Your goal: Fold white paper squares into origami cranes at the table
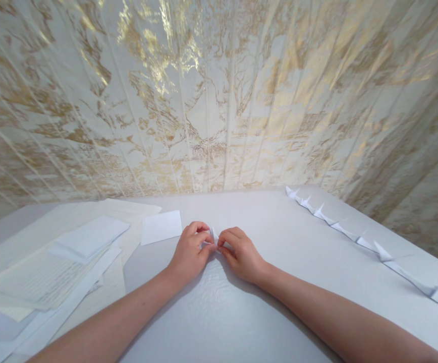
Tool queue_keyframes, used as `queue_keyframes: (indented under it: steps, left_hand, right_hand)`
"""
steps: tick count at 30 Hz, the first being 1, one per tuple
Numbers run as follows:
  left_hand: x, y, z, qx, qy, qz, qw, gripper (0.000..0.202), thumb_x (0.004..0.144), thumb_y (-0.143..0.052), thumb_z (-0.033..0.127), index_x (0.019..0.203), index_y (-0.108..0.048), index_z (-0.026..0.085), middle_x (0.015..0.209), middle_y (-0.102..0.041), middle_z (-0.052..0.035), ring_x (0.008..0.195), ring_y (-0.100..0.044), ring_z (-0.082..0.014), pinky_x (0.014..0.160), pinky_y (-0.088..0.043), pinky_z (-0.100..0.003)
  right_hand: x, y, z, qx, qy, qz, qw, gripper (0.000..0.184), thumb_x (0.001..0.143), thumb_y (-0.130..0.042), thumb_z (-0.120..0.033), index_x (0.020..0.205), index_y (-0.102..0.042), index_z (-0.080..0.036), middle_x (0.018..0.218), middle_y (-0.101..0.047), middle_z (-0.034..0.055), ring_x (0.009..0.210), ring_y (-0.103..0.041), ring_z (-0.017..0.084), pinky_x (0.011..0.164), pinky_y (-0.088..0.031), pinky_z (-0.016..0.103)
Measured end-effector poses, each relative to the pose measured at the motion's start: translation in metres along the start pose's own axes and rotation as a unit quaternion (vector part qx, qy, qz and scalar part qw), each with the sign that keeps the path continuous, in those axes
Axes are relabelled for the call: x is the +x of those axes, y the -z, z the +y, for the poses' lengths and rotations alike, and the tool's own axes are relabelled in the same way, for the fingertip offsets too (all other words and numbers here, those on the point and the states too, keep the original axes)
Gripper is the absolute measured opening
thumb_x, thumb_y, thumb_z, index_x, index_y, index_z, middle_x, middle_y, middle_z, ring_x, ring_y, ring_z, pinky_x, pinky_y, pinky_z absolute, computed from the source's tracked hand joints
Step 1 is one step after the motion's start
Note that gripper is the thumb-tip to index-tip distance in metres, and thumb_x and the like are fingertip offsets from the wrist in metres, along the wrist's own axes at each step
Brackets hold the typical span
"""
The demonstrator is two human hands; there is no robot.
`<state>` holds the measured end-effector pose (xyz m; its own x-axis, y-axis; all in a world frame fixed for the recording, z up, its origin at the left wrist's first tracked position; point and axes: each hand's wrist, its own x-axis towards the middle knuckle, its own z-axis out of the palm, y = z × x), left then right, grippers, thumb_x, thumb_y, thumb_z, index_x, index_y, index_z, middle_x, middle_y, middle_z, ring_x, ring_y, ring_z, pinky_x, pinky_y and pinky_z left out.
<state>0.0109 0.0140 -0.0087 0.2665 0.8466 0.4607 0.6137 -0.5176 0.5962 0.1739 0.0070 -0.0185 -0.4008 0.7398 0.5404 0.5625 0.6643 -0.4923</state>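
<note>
Between my two hands, just above the white table [219, 312], is a small piece of folded white paper [213, 234] with a pointed tip sticking up. My left hand [194, 249] pinches it from the left, thumb and fingers closed together. From the right, my right hand [239, 252] pinches its other side. Most of the folded paper is hidden behind the fingers. A flat white paper sheet [161, 227] lies just beyond my left hand.
Along the right edge stands a row of several folded white paper figures [318, 212] with pointed tips. At left, a paper stack [94, 234] and a page with writing [48, 280] lie on larger sheets. Behind the table hangs a gold-patterned curtain [204, 101].
</note>
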Motion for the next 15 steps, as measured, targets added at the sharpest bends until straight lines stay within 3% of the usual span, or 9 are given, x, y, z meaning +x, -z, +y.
queue_keyframes:
  steps: [3, 7, 10, 15]
  left_hand:
    - [0.0020, -0.0007, -0.0018, -0.057, 0.048, -0.003, 0.997, 0.008, 0.067, -0.061, 0.014, 0.060, -0.060, 0.017, 0.108, -0.053, -0.0066, 0.101, -0.051, -0.0216, 0.087, -0.041, -0.034]
    - [0.0030, 0.0010, -0.0006, -0.122, 0.037, -0.041, 0.991, 0.009, 0.070, -0.057, 0.014, 0.062, -0.057, 0.017, 0.086, -0.061, -0.0031, 0.084, -0.057, -0.0171, 0.076, -0.044, -0.028]
    - [0.0015, 0.0032, 0.0036, -0.113, 0.008, -0.047, 0.993, 0.010, 0.072, -0.054, 0.015, 0.063, -0.056, 0.019, 0.073, -0.060, 0.0001, 0.074, -0.056, -0.0148, 0.071, -0.044, -0.026]
    - [-0.0014, 0.0041, 0.0066, -0.091, -0.029, -0.042, 0.995, 0.011, 0.071, -0.056, 0.014, 0.062, -0.060, 0.020, 0.080, -0.065, -0.0017, 0.084, -0.059, -0.0169, 0.077, -0.045, -0.028]
  right_hand:
    - [-0.0007, 0.0005, 0.0005, -0.003, 0.015, 0.012, 1.000, 0.014, 0.074, -0.050, -0.006, 0.077, -0.055, -0.018, 0.081, -0.060, 0.0062, 0.082, -0.052, 0.019, 0.075, -0.040, 0.032]
    - [0.0003, 0.0017, 0.0012, 0.022, 0.011, 0.031, 0.999, 0.009, 0.080, -0.049, -0.014, 0.075, -0.056, -0.018, 0.078, -0.062, 0.0054, 0.078, -0.054, 0.018, 0.074, -0.041, 0.031]
    - [0.0016, 0.0014, 0.0016, 0.051, -0.037, 0.051, 0.997, 0.012, 0.081, -0.048, -0.017, 0.073, -0.057, -0.018, 0.071, -0.063, 0.0028, 0.070, -0.056, 0.016, 0.070, -0.042, 0.029]
    - [0.0038, -0.0002, -0.0008, 0.147, -0.140, 0.069, 0.977, 0.006, 0.074, -0.052, -0.017, 0.070, -0.056, -0.017, 0.064, -0.060, -0.0009, 0.062, -0.056, 0.012, 0.062, -0.044, 0.023]
